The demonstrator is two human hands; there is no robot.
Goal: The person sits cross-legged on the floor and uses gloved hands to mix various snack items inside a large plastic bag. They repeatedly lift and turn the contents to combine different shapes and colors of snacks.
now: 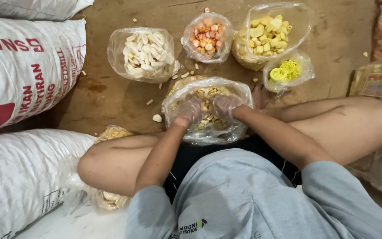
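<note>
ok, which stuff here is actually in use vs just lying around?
In use:
left hand
right hand
mixed-cracker bag

Lying about:
white-cracker bag
red-and-white cracker bag
yellow-chip bag
yellow-coil bag
white sacks

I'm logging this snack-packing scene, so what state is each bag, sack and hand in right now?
Left hand: inside the front bag, among the crackers.
Right hand: inside the same bag, beside the left.
Front bag: open, partly full of mixed crackers.
White cracker bag: open, mouth rolled down.
Red-and-white cracker bag: open.
Yellow cracker bag: open, full.
Small bag of yellow coils: open, nearly empty.
White sacks: lying on their sides.
</note>
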